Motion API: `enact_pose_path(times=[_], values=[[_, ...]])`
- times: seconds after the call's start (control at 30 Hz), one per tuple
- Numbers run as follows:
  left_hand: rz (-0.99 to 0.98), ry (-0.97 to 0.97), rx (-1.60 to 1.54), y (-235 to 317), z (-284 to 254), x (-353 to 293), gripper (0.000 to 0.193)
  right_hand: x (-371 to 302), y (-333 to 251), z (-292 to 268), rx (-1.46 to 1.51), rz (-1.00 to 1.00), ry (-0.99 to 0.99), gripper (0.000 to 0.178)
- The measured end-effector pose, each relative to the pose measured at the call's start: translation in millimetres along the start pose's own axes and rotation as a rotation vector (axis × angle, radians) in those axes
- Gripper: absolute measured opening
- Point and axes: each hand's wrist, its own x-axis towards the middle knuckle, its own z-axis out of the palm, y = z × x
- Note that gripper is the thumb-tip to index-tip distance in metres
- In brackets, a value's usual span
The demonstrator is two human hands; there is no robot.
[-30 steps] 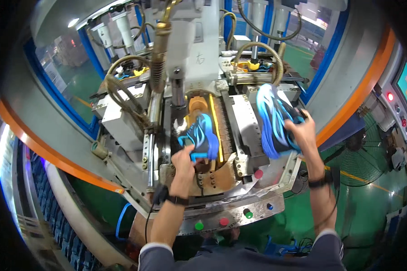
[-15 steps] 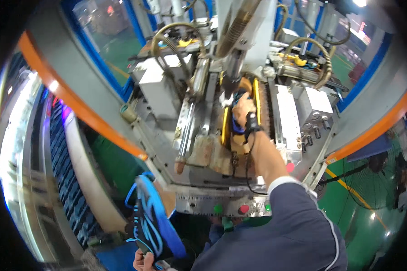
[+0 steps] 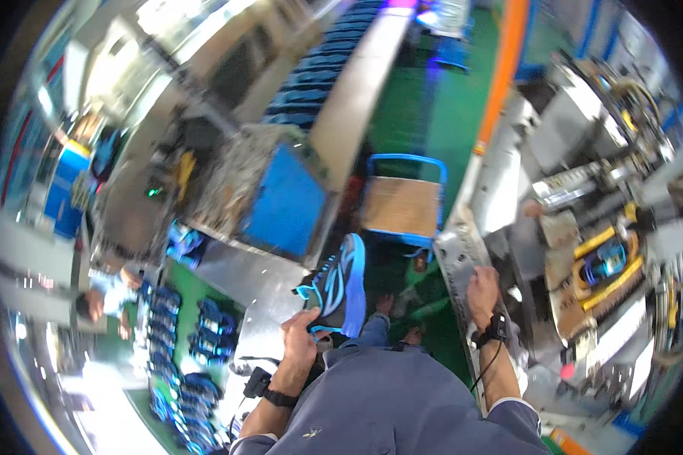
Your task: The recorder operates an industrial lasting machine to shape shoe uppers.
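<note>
A black and blue sneaker [image 3: 344,282] is gripped at one end by my left hand [image 3: 300,340], its sole side turned to the right and the shoe standing roughly upright in front of me. My right hand [image 3: 483,291] has its fingers curled into a fist at the machine's front panel [image 3: 463,262]; what lies under the fingers is hidden. Beyond that hand, a blue-and-dark shoe [image 3: 607,258] sits in the machine between two yellow bars [image 3: 613,283]. Each wrist carries a strap with a small black device.
A cart [image 3: 401,203] with a blue handle stands ahead. To its left are a blue-topped box [image 3: 287,199] and a conveyor [image 3: 317,68] with dark wavy blocks. Rows of shoes [image 3: 163,326] and a co-worker [image 3: 106,299] are at the lower left. An orange-edged post [image 3: 501,76] rises by the machine.
The view has swung left. My right hand has left the shoe between the yellow bars and come back to the front panel. The sneaker is still in my left hand.
</note>
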Motion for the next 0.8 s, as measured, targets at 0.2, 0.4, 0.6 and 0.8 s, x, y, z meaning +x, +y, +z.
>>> enact_pose_path(times=[0.2, 0.4, 0.6, 0.8], values=[[0.064, 0.312, -0.181, -3, -112, 30, 0.026, -8, 19, 16, 0.004, -0.030, -0.044, 0.018], [0.161, 0.705, -0.256, 21, -267, 132, 0.019, 91, -84, 23, 0.058, 0.009, 0.002, 0.019], [0.256, 0.940, 0.425, 19, -443, 249, 0.050, 242, -389, 14, 0.297, -0.552, -0.038, 0.020], [0.199, 0.996, 0.701, 14, -483, 298, 0.060, 297, -746, 29, 0.174, -1.373, 0.105, 0.039]])
